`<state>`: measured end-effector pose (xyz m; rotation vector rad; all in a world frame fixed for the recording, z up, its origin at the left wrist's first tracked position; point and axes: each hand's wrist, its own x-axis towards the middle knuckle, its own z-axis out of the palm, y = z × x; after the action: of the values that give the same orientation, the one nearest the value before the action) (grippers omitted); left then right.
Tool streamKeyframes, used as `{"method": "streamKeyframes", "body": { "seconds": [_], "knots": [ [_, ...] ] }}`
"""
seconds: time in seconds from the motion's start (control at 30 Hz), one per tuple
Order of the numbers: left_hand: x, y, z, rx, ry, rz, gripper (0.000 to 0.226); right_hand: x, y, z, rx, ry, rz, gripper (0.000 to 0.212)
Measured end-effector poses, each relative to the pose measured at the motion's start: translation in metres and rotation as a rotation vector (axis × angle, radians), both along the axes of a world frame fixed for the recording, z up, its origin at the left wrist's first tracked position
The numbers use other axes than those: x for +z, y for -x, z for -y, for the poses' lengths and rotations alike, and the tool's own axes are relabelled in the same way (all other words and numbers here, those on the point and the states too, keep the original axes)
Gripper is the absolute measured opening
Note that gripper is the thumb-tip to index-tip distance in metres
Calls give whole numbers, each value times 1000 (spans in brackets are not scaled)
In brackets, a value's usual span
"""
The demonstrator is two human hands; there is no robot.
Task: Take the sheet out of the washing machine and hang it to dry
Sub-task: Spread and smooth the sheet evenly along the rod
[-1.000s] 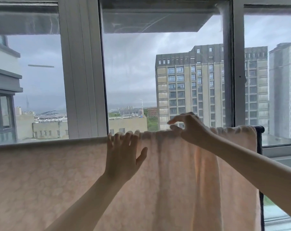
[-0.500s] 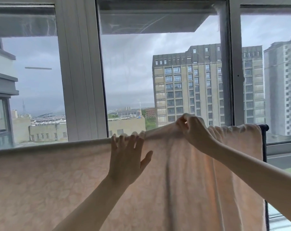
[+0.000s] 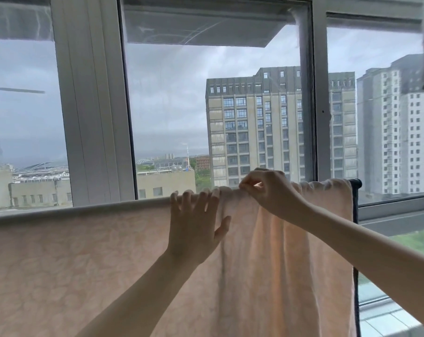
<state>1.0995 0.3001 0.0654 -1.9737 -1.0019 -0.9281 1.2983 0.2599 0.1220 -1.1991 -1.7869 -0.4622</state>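
Across the lower half of the frame: pale peach sheet (image 3: 89,268), draped over a horizontal rail and hanging flat on the left, gathered into vertical folds at centre right. Right edge of the cloth beside the dark post (image 3: 355,198) of the drying rack, at right of centre. No containers in view; washing machine not in the frame.

Left hand (image 3: 194,229), at centre: fingers straight and spread wide, laid flat against the cloth, fingertips (image 3: 207,193) reaching the top fold along the rail, thumb splayed to the right. Nothing gripped.

Right hand (image 3: 269,190), just right of and above the left: thumb and forefinger closed narrowly, pinching the sheet's top edge at the rail, remaining fingers curled. Forearm running down to the lower right corner.

Behind, filling the upper frame: grey window frame (image 3: 92,105), tall beige apartment block (image 3: 254,127) at centre right, overcast sky.

Against half a second ago: pinched edge now lower, down at rail level rather than lifted into a peak; folds beneath the right hand looser. Left hand much as before, flat on the cloth. View swung slightly rightward, more of the white tower (image 3: 398,132) at far right.
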Motion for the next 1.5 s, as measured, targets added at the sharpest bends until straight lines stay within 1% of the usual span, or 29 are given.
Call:
{"method": "streamKeyframes", "body": {
  "seconds": [0.1,0.13,0.23,0.27,0.3,0.37,0.43,0.5,0.6,0.67,0.73,0.83,0.93,1.1,1.17,1.23,1.3,1.37,1.43,1.5],
  "knots": [
    [0,-3,1,11,2,4,61,12,-7,-3,-64,48,-41,10],
    [0,-3,0,16,3,7,61,19,-8,-4,-87,122,-51,13],
    [-1,-2,-1,21,7,14,62,38,-2,-6,-51,482,-89,33],
    [-1,-2,-1,21,9,15,62,43,1,-6,-65,576,-117,35],
    [-2,-1,-2,20,10,17,62,47,5,-6,-107,638,-152,33],
    [-3,-1,-3,17,8,19,62,51,9,-7,-176,685,-223,23],
    [-4,-1,-3,2,6,24,62,48,11,-11,-187,644,-246,25],
    [-5,-3,-3,-19,2,19,61,42,9,-17,-202,514,-278,30],
    [-6,-10,-3,-31,-11,5,60,38,5,-24,-214,341,-278,28],
    [-5,-15,-3,-30,-6,12,58,35,-2,-25,-202,331,-213,32],
    [-1,-19,-5,-22,1,6,57,33,-11,-24,-195,363,-150,32],
    [5,-32,-4,-22,-1,-5,58,30,-22,-23,-170,368,-84,24],
    [9,-47,-1,16,26,-4,58,26,-29,-18,-82,304,-19,14],
    [6,-53,-4,85,32,-16,59,18,-56,-4,-9,274,118,20],
    [6,-54,-5,93,24,-18,58,13,-60,-4,16,257,110,20],
    [7,-56,-4,108,23,-19,58,13,-59,-4,23,196,62,14],
    [7,-55,-3,106,19,-14,58,18,-67,-1,-6,129,-17,9],
    [6,-50,-4,104,13,-21,59,21,-87,3,-52,93,-111,12],
    [6,-49,-4,119,13,-48,61,17,-106,6,-77,121,-133,14],
    [8,-55,-3,133,27,-47,60,9,-112,7,-70,167,-88,14]
  ]
}}
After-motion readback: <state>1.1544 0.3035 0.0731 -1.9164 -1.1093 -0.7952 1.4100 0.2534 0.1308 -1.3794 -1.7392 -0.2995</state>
